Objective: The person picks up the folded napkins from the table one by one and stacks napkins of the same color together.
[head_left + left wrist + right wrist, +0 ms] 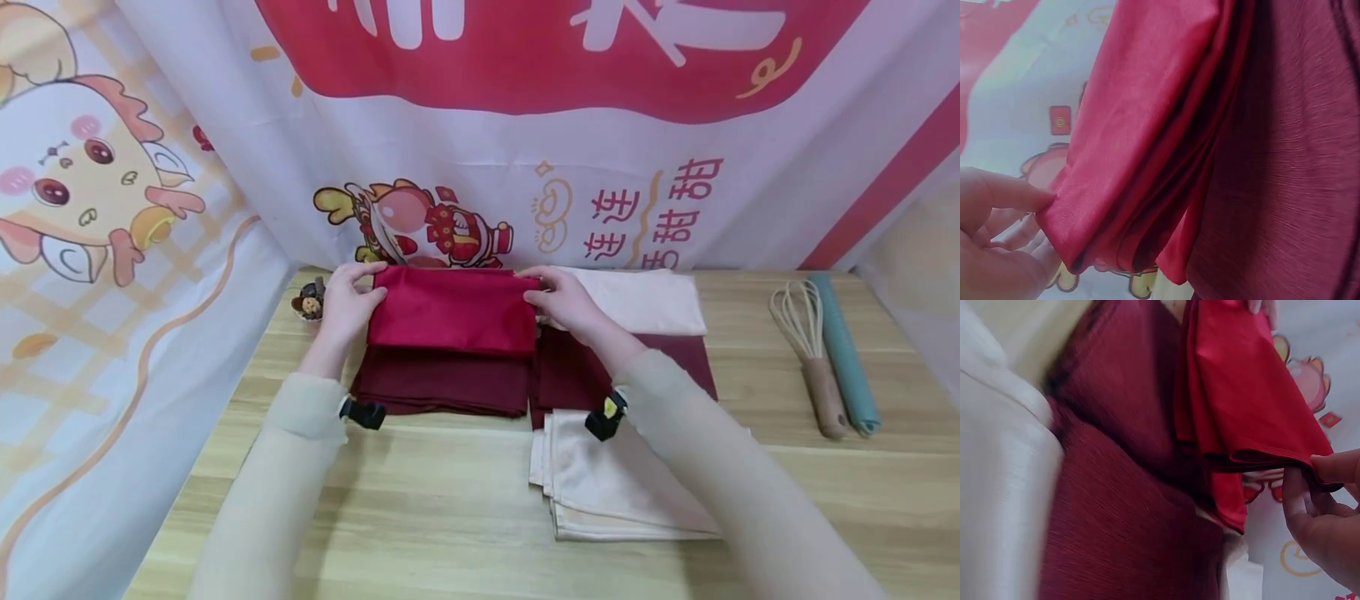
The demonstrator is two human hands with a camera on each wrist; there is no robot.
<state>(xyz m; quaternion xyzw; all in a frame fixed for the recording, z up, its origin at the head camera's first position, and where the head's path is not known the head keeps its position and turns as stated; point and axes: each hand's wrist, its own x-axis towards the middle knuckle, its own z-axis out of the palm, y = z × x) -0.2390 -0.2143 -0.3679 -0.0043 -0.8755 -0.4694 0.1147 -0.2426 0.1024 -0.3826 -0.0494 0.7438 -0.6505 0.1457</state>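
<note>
A folded bright red cloth (pixel 453 308) is held by both hands at its two far corners, over the back part of a folded dark maroon cloth (pixel 442 383). My left hand (pixel 350 304) pinches the left corner between thumb and fingers, and the left wrist view shows the layered folds (pixel 1129 187) hanging from that grip. The right corner is pinched by my right hand (pixel 566 304); in the right wrist view the thumb lies on top of the red cloth (pixel 1260 406) with fingers beneath it.
Right of the maroon cloth lie a second maroon cloth (pixel 566 367), a white cloth (pixel 645 300) behind it and a cream folded cloth (pixel 630 492) in front. A whisk (pixel 810 358) and a teal roll (pixel 847 358) lie far right. A small figurine (pixel 309 300) stands beside the left hand.
</note>
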